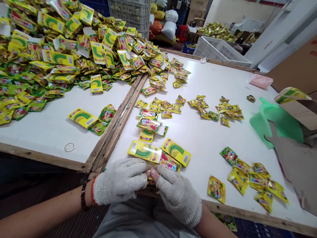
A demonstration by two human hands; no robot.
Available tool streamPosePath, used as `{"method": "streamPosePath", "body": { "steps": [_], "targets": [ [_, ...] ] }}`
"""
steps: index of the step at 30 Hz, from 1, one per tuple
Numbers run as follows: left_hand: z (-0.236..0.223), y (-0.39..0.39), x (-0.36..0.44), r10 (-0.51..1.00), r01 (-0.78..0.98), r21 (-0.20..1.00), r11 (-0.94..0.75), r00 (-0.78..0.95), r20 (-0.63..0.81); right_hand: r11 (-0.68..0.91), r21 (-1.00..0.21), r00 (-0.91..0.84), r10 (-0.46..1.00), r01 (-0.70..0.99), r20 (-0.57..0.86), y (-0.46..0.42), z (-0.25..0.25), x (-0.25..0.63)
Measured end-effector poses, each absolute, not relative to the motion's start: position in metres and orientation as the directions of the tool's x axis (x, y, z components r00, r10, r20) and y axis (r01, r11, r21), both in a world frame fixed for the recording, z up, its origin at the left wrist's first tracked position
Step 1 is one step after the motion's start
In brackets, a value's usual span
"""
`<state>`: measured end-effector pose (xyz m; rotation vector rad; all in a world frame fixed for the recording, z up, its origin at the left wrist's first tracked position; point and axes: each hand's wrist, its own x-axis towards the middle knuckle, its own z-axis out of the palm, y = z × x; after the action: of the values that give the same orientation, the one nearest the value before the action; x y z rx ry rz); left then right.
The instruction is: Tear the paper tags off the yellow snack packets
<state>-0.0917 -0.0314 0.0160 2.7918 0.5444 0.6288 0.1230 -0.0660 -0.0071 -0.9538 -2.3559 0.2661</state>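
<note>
My left hand [123,180] and my right hand [178,194], both in white knit gloves with bare fingertips, meet at the table's front edge. Their fingers are closed and the tips press together. A bit of yellow print shows beneath them, but what they pinch is mostly hidden. Just beyond lie a flat yellow box [145,151], a second yellow box [176,152] set at an angle, and a red-and-green printed box [170,162] partly under it. Farther off, an open-flapped candy box [149,125] rests among others. Small yellow sachets [239,178] are scattered right of my right hand.
A high heap of boxes and sachets [53,57] covers the left table. A wooden strip [118,124] divides the two tabletops. At right are a green plastic basin [278,121] and torn cardboard [307,170]. A white crate [223,50] stands beyond the far edge.
</note>
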Motion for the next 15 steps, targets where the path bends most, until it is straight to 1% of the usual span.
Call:
{"method": "streamPosePath", "body": {
  "steps": [2,4,5,6,7,8,10,11,12,13,14,15],
  "targets": [
    [0.022,-0.026,-0.086,0.479,0.311,0.439,-0.843,0.806,0.349,0.641,-0.537,-0.466,0.768,0.549,0.440,-0.065,-0.001,0.123],
    [0.027,-0.015,-0.075,0.605,0.366,0.556,-0.746,0.721,0.337,0.515,-0.664,-0.289,0.856,0.542,0.428,-0.066,0.016,0.138],
    [0.028,-0.008,-0.067,0.659,0.404,0.583,-0.705,0.676,0.329,0.442,-0.696,-0.222,0.894,0.565,0.388,-0.069,0.030,0.152],
    [0.028,0.000,-0.058,0.697,0.441,0.589,-0.677,0.642,0.320,0.367,-0.702,-0.169,0.926,0.610,0.338,-0.075,0.046,0.170],
    [0.027,0.010,-0.048,0.713,0.470,0.579,-0.666,0.630,0.309,0.293,-0.673,-0.160,0.954,0.679,0.254,-0.082,0.063,0.190],
    [0.025,0.019,-0.036,0.704,0.485,0.557,-0.674,0.650,0.285,0.225,-0.602,-0.177,0.974,0.766,0.139,-0.091,0.079,0.210],
    [0.020,0.037,-0.013,0.622,0.473,0.482,-0.737,0.754,0.211,0.123,-0.432,-0.127,0.992,0.894,0.019,-0.110,0.106,0.241],
    [0.018,0.045,-0.001,0.575,0.464,0.433,-0.773,0.800,0.169,0.078,-0.366,-0.091,0.996,0.928,-0.017,-0.119,0.113,0.249],
    [0.017,0.051,0.010,0.542,0.465,0.386,-0.797,0.832,0.116,0.040,-0.329,-0.054,0.998,0.943,-0.031,-0.127,0.116,0.251],
    [0.016,0.056,0.019,0.530,0.481,0.344,-0.806,0.846,0.057,0.013,-0.321,-0.025,0.999,0.947,-0.033,-0.132,0.113,0.248],
    [0.016,0.060,0.028,0.543,0.514,0.306,-0.801,0.840,0.010,0.012,-0.348,-0.020,1.000,0.938,-0.020,-0.134,0.105,0.241],
    [0.017,0.062,0.036,0.564,0.554,0.295,-0.778,0.824,-0.058,0.027,-0.386,-0.013,0.999,0.922,0.037,-0.132,0.092,0.231]
  ]
}}
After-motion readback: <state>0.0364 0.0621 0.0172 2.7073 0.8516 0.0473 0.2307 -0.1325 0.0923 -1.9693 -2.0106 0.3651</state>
